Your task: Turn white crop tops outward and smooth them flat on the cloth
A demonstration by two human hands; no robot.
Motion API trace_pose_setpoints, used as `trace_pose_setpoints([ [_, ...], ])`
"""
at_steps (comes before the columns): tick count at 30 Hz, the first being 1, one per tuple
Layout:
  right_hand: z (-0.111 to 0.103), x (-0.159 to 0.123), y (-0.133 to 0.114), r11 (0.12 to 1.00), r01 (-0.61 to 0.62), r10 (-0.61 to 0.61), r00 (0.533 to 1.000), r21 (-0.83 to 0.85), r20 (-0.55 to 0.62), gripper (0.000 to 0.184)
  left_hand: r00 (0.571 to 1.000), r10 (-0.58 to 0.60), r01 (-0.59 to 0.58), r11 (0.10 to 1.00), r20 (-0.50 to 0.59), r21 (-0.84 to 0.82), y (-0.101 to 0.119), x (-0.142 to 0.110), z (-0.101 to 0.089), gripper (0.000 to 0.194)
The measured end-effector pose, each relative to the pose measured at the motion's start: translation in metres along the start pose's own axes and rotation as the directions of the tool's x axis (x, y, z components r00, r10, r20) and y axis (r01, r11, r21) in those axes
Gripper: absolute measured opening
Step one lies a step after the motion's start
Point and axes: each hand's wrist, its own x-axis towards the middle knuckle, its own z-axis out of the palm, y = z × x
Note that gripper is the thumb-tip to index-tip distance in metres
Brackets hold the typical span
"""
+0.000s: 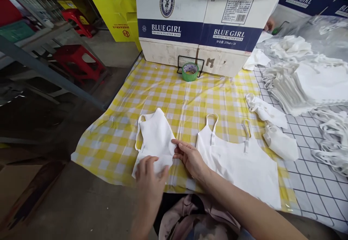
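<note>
A white strappy camisole (157,131), folded into a narrow shape, lies on the yellow checked cloth in front of me. My left hand (150,176) rests over its lower edge, thumb and fingers apart on the fabric. At the camisole's right edge, my right hand (189,155) has thumb and fingers closed on the cloth. A second white camisole (244,164) lies spread out to the right, its two straps pointing away from me; my right forearm passes over its lower left part.
Behind stands a Blue Girl beer carton (174,11), with green tape (190,71) and a black wire stand (202,63) before it. Rolled white garments (280,144) and a stack of white garments (320,80) lie at right. A person's hand (269,25) shows beyond the carton. Red stools (77,62) stand left.
</note>
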Motion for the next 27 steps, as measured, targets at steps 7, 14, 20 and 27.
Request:
trace_pose_setpoints([
  [7,-0.011,-0.001,-0.006,0.997,0.025,-0.026,1.000,0.078,0.011,0.031,0.991,0.057,-0.043,0.992,0.118,-0.115,0.009,-0.011,0.021,0.017],
  [14,-0.011,-0.008,-0.016,0.996,0.055,-0.057,0.998,0.066,0.026,0.028,0.994,-0.019,0.068,0.882,0.108,-0.466,-0.003,-0.007,0.000,0.014],
  [20,0.004,-0.017,-0.033,0.952,0.228,-0.194,0.966,-0.206,0.174,0.032,0.829,-0.286,0.553,0.290,0.481,-0.781,0.018,0.023,-0.036,0.033],
  [27,0.017,-0.026,-0.044,0.817,0.430,-0.279,0.878,-0.385,0.388,0.041,0.738,-0.328,0.589,-0.115,0.590,-0.800,0.021,0.044,-0.046,0.055],
])
